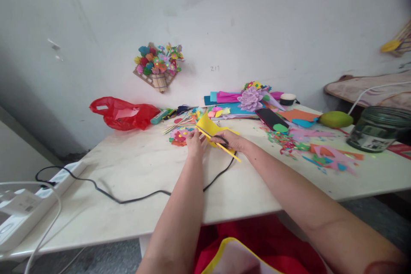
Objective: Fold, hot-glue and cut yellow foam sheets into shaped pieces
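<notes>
Both my hands meet over the middle of the white table (pixel 135 171). My left hand (pixel 194 141) pinches the edge of a yellow foam sheet (pixel 210 127). My right hand (pixel 233 140) is closed on black-handled scissors (pixel 221 139) at that sheet, beside a long yellow strip (pixel 229 153) that sticks out toward me. Just beyond my left hand lie small coloured foam flowers (pixel 179 135). A black cable (pixel 128 199) passes under my right wrist.
A red plastic bag (pixel 123 113) lies at the back left. Coloured foam sheets (pixel 231 102), a purple paper flower (pixel 250 98), a phone (pixel 269 118), scraps (pixel 321 150), a green mango (pixel 335 119) and a glass jar (pixel 377 129) fill the right side. A white power strip (pixel 28 209) sits left.
</notes>
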`<state>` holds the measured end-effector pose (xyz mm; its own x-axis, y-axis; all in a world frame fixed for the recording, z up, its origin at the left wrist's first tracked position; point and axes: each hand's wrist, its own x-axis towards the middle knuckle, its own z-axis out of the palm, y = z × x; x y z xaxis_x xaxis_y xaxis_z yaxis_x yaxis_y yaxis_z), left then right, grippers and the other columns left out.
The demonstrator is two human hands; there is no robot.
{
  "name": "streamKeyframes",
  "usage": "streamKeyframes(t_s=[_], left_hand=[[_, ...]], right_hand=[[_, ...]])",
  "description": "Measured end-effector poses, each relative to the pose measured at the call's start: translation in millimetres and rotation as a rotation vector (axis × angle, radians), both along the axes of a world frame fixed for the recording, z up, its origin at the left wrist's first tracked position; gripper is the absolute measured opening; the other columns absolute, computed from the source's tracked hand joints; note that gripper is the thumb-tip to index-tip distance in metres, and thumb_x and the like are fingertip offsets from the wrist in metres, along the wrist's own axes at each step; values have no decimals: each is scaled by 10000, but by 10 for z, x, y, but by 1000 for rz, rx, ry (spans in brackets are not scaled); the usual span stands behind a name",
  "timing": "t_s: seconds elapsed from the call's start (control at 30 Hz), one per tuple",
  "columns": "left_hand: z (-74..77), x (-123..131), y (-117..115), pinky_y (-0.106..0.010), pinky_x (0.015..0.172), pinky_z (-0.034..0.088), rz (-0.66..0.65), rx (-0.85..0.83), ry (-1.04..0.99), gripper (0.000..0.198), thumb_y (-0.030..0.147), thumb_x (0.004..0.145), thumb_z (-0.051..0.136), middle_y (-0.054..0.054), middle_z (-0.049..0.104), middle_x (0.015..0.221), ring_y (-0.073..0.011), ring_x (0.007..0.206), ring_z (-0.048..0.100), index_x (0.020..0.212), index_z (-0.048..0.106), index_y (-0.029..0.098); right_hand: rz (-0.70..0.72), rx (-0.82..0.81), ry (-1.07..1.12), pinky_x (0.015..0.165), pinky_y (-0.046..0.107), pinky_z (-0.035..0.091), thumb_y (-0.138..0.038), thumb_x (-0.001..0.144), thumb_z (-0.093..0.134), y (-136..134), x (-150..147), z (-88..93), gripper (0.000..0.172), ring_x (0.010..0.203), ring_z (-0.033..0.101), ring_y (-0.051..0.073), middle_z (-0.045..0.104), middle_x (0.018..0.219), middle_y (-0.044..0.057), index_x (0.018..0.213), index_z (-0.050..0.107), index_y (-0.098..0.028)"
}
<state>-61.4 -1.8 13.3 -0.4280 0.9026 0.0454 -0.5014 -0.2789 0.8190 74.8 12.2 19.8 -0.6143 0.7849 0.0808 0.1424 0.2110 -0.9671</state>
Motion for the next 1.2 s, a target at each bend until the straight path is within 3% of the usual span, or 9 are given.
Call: streamKeyframes(t_s=[0.4, 0.83, 1.2], left_hand=[[-70, -4, 50, -270, 671, 458, 0, 81, 73, 227, 333, 660, 623, -3, 555, 675, -108, 680, 565, 637, 474, 164], [-65, -10, 60, -275, 664, 454, -38, 39, 57, 268, 369, 615, 641, 0, 565, 655, -103, 648, 560, 623, 462, 169], [-34, -13, 28, -265, 637, 453, -62, 0, 26, 274, 360, 590, 653, 19, 551, 611, -89, 591, 540, 608, 456, 171]], right_hand=[[17, -57, 25, 270, 142, 240, -454, 726, 575, 22, 16, -23, 321, 325, 413, 41, 502, 479, -41, 721, 528, -136], [-8, -58, 25, 269, 148, 248, -460, 707, 588, 14, -5, -23, 329, 306, 389, 41, 472, 439, -54, 657, 492, -149], [-15, -35, 48, 266, 154, 181, -410, 677, 627, -24, -11, 17, 346, 284, 298, 22, 384, 376, -82, 551, 424, -160]])
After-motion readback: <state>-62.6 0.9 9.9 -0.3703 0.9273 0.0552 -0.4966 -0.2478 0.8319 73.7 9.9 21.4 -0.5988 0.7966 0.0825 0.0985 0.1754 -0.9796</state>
